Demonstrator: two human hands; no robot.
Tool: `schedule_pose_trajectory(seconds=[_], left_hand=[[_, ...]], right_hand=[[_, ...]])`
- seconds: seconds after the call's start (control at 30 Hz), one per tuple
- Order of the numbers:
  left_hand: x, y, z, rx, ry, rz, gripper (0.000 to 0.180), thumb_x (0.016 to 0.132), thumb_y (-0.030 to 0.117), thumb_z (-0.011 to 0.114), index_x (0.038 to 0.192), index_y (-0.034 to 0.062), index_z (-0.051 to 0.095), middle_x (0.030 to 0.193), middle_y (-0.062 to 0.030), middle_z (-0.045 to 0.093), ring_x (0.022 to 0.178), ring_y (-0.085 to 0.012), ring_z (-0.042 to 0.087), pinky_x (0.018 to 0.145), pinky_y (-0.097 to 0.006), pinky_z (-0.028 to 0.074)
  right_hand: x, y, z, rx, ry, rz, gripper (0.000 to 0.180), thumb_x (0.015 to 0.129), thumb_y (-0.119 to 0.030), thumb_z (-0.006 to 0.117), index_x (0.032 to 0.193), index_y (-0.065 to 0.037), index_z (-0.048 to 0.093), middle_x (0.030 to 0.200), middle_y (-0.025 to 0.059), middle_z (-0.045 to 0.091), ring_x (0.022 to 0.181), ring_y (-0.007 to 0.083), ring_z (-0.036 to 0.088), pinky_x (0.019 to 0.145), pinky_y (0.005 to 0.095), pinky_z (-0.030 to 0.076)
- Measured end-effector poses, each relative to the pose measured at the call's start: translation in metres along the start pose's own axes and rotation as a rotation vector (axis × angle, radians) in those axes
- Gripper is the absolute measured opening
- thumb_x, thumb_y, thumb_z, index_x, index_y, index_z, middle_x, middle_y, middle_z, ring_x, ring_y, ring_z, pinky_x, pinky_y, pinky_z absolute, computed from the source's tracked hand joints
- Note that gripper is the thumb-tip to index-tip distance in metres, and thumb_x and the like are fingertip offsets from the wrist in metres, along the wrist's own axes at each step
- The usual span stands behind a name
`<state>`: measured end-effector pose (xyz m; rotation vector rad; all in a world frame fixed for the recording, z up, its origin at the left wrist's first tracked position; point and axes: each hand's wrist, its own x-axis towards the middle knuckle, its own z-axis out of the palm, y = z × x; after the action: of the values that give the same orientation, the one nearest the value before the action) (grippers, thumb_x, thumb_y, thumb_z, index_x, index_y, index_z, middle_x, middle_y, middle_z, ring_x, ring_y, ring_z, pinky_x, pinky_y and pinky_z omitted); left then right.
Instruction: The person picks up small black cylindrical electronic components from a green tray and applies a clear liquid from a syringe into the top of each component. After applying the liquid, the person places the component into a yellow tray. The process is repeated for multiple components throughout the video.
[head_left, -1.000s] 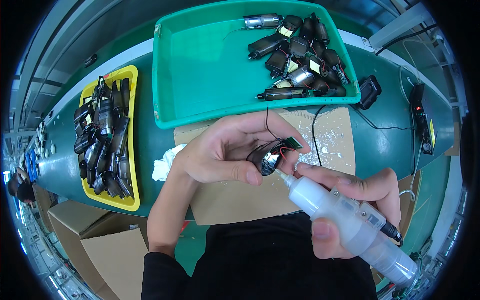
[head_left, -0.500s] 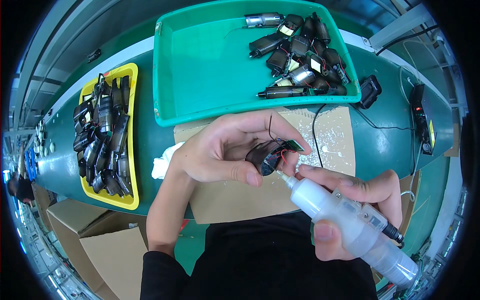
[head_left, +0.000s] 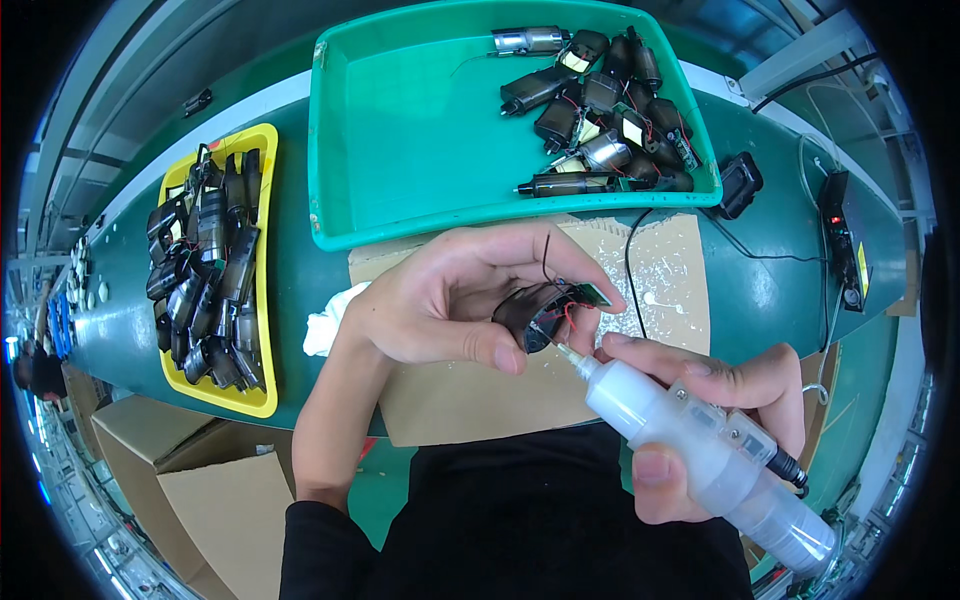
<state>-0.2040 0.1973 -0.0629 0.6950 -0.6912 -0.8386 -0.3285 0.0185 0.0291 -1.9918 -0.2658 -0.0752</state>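
My left hand (head_left: 425, 310) is closed around a dark translucent plastic housing (head_left: 527, 312), held up over the cardboard. Thin red and black wires and a small green circuit board (head_left: 592, 294) stick out at its open end. In my right hand (head_left: 745, 385) is a white glue dispenser (head_left: 690, 445) with a clear barrel, gripped between thumb and fingers. Its fine nozzle (head_left: 572, 356) points up and left at the housing's near end; whether the tip touches is too small to tell.
A large green tray (head_left: 400, 215) holds similar dark housings at its right. The yellow tray (head_left: 268, 330) on the left is heaped with more. Beneath my hands lies a cardboard sheet (head_left: 450, 410) with white specks. A cable (head_left: 630, 265), a black box with a red display (head_left: 838, 225) and an open carton (head_left: 215, 500) are nearby.
The glue dispenser and my right hand have shifted very slightly right. My left hand and the housing are almost where they were.
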Motion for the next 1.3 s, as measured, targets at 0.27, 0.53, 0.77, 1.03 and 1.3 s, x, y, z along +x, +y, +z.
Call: schedule_pose_trajectory(seconds=[0.27,0.53,0.77,1.03,1.3], left_hand=[[-0.001,0.001,0.001,-0.017,0.010,0.004,0.060,0.069,0.026,0.082,0.109,-0.0068,0.052,0.096,-0.0175,0.059,0.080,-0.0226,0.059,0.070,-0.033,0.046],[-0.002,0.000,-0.001,0.010,-0.011,-0.014,0.060,0.068,0.026,0.082,0.109,-0.0064,0.052,0.096,-0.0169,0.059,0.081,-0.0229,0.059,0.070,-0.033,0.045],[-0.003,-0.001,-0.001,0.003,0.013,0.014,0.060,0.069,0.026,0.081,0.111,-0.0066,0.053,0.097,-0.0159,0.059,0.082,-0.0217,0.059,0.071,-0.032,0.045],[-0.015,0.028,-0.008,0.480,0.311,0.122,0.049,0.079,0.015,0.070,0.122,-0.0004,0.053,0.104,-0.0091,0.058,0.089,-0.0189,0.054,0.078,-0.031,0.046],[-0.122,0.137,0.012,1.871,1.027,-0.142,0.048,0.071,0.005,0.073,0.117,0.0035,0.059,0.100,-0.0115,0.061,0.088,-0.0213,0.059,0.081,-0.030,0.045]], right_hand=[[0.001,0.004,0.002,0.048,0.008,-0.031,0.046,0.079,-0.014,0.067,0.100,0.003,0.030,0.105,0.0277,0.062,0.095,0.0235,0.064,0.085,0.0300,0.049],[-0.001,0.007,0.005,0.067,0.032,-0.044,0.046,0.080,-0.015,0.066,0.100,0.004,0.029,0.105,0.0293,0.061,0.095,0.0244,0.064,0.085,0.0301,0.049],[-0.001,0.016,0.008,0.161,0.072,-0.090,0.053,0.080,-0.023,0.070,0.102,0.002,0.029,0.104,0.0307,0.060,0.094,0.0256,0.064,0.086,0.0319,0.050],[-0.018,0.025,0.027,0.334,0.548,0.063,0.061,0.078,-0.041,0.072,0.102,0.000,0.034,0.099,0.0313,0.061,0.093,0.0284,0.064,0.088,0.0329,0.049],[-0.030,0.092,0.027,0.101,0.279,0.304,0.028,0.078,-0.006,0.067,0.097,0.003,0.049,0.096,0.0243,0.065,0.091,0.0239,0.064,0.084,0.0334,0.049]])
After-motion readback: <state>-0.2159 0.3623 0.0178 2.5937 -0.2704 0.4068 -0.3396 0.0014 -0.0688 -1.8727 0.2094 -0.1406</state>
